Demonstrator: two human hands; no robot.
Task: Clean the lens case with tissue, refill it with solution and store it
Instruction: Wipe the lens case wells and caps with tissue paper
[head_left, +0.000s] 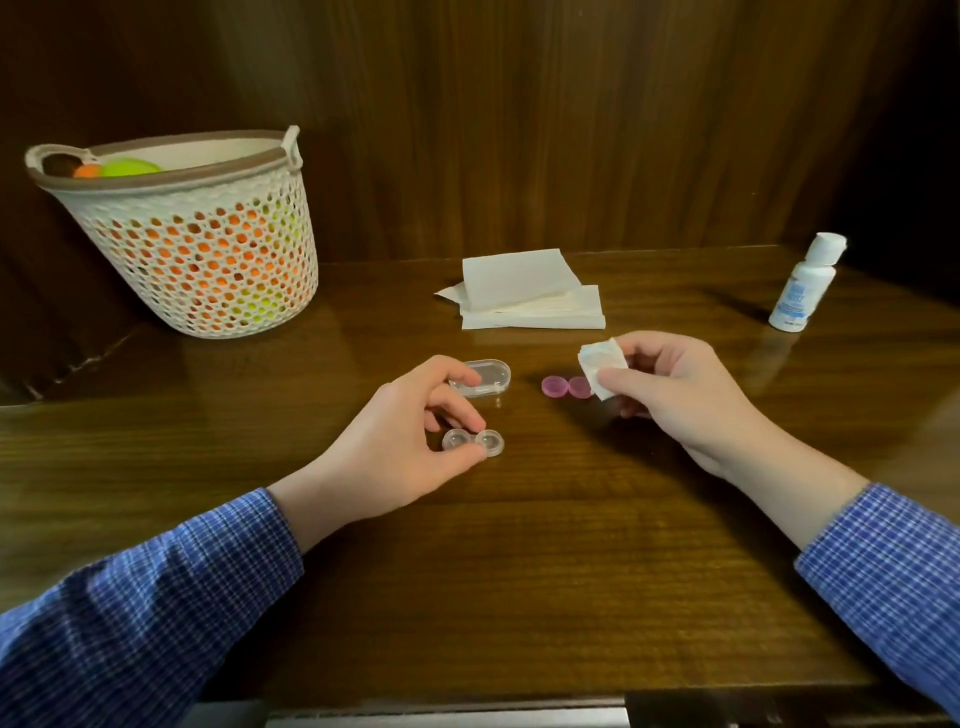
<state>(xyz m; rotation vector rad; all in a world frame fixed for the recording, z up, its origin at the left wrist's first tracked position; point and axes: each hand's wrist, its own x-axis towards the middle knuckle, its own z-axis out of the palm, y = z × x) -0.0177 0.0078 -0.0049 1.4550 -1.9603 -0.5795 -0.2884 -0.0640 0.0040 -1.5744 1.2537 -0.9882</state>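
Pinning the open lens case (472, 442) against the tabletop (519, 571), the left hand (410, 441) had its thumb and fingertips closed on the rim of the nearer well, seemingly to keep so light a piece from skidding while it was wiped. The two clear wells faced up and looked uncapped, which suited a wipe from above. Just beyond the left hand's fingers lay a clear oval outer box (480, 378), open side up as far as could be judged, probably parked there as the place where the case would finally be stored.

Opposite it, the right hand (680, 395) was raised a little off the tabletop, thumb and fingers clamped on a small folded tissue (597, 366). The fold gave a firm corner, likely meant to reach into a well. Beside that hand's fingertips, partly hidden by the tissue, sat two pink caps (566, 386), touching each other and set aside out of the wiping path yet near for screwing back on.

Farther out from both hands lay a stack of spare tissues (530, 296), and well off beyond the right hand stood the solution bottle (808, 283), upright and capped, so refilling had apparently not begun. A perforated basket (208, 244) with coloured things inside stood far out from the left hand, apparently no part of the job.

By these signs the cleaning step was in hand.
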